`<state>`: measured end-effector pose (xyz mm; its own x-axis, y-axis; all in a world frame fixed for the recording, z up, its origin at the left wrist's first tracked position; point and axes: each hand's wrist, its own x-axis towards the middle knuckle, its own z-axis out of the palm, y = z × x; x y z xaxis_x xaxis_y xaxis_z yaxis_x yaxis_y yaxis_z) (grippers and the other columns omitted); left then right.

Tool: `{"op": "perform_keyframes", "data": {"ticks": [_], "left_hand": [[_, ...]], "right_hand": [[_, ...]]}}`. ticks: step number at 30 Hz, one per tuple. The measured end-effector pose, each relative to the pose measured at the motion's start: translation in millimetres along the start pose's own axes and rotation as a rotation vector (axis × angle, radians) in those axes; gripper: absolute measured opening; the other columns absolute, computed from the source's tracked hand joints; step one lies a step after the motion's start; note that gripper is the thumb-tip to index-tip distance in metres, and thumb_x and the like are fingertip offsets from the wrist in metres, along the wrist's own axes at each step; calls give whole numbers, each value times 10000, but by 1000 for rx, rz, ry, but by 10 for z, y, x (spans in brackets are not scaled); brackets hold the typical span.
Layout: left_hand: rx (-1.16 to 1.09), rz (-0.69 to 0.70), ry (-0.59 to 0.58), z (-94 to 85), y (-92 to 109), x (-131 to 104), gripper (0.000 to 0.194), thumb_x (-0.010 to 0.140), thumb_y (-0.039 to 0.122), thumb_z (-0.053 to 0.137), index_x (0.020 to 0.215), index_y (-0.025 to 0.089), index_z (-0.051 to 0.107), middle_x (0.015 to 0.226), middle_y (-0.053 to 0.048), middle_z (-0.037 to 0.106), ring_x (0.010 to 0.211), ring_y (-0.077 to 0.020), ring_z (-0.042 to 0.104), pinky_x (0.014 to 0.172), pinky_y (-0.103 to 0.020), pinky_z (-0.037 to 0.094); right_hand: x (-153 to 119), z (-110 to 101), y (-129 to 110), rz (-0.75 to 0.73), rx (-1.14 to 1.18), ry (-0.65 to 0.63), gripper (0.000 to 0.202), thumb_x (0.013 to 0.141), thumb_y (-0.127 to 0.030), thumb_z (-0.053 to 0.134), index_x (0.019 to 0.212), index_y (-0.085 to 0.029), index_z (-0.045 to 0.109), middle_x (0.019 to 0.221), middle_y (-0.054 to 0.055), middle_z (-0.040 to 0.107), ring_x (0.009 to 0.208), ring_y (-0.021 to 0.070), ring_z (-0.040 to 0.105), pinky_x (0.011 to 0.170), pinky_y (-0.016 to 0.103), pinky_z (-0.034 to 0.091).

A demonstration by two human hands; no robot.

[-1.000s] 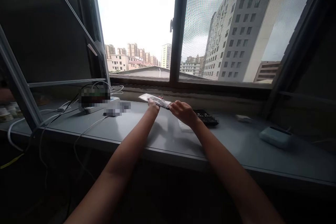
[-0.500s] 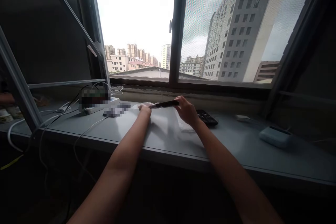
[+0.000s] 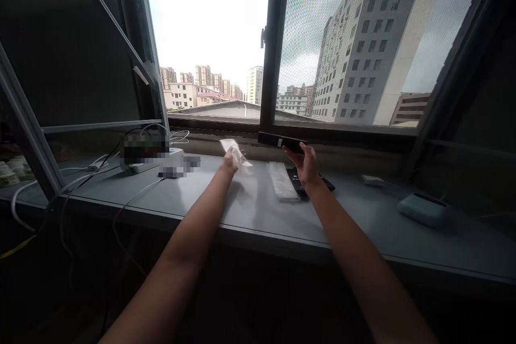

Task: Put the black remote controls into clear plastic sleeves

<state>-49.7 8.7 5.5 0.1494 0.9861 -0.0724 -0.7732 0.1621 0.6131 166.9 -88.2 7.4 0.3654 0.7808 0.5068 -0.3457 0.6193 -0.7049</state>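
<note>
My left hand [image 3: 229,161] is closed on a crumpled, thin white sheet [image 3: 237,153] above the desk; whether it is plastic film or tissue I cannot tell. In my right hand [image 3: 304,164] is a slim black bar-shaped object [image 3: 270,140] with a small white patch, held between thumb and fingers and pointing left. Its front face is not visible. Under the right hand a flat whitish packet [image 3: 282,181] lies on the desk. Beside it are black keypads [image 3: 298,183], partly hidden by the packet and my hand.
The grey desk [image 3: 258,215] runs below a window. A pixelated device [image 3: 145,150], a white power strip [image 3: 175,153] and loose cables are on the left. To the right lie a small white item [image 3: 373,180] and a pale blue box [image 3: 422,209]. A metal frame [image 3: 30,118] stands left.
My hands have moved apart. The black object was stretched between them; now only my right hand holds it, higher and farther right. The white sheet has risen with my left hand, uncovering the packet.
</note>
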Motion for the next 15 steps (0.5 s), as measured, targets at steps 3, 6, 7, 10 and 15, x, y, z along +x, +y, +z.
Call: {"op": "perform_keyframes", "data": {"ticks": [3,6,7,10,15], "left_hand": [[173,-77,-142,195,-164,-75,361,984,388,470,1171,112,608,668,-49,647,473,-140,556,562,-258,479],[248,-137,-238,293,-303,-125,321,966,370,515,1065,102,660,680,-74,672,477,-144,558,579,-269,475],[245,-134,-259,299,-332,-129,313,966,360,517,1038,96,670,664,-73,668,485,-145,566,596,-269,477],[262,-115,-289,273,-365,-116,292,966,327,526,978,82,686,632,-65,657,511,-145,594,646,-267,488],[434,-133,-312,243,-377,-100,223,960,216,522,922,75,691,711,-93,691,597,-170,652,690,-283,514]], "right_hand": [[-34,38,22,39,-86,-38,482,649,-488,790,803,-253,397,835,7,649,868,247,719,757,390,619],[-67,92,78,71,-218,-135,479,613,-476,809,792,-243,431,854,16,668,870,241,706,794,400,594],[-76,108,102,58,-276,-178,472,606,-476,810,792,-239,447,904,29,680,899,240,695,811,402,582],[-96,136,168,-57,-466,-290,427,606,-458,798,788,-224,492,1077,81,687,1022,250,646,863,401,539],[-122,146,229,-194,-718,-453,337,626,-353,765,789,-222,501,1095,109,680,1014,255,628,853,412,501]]}}
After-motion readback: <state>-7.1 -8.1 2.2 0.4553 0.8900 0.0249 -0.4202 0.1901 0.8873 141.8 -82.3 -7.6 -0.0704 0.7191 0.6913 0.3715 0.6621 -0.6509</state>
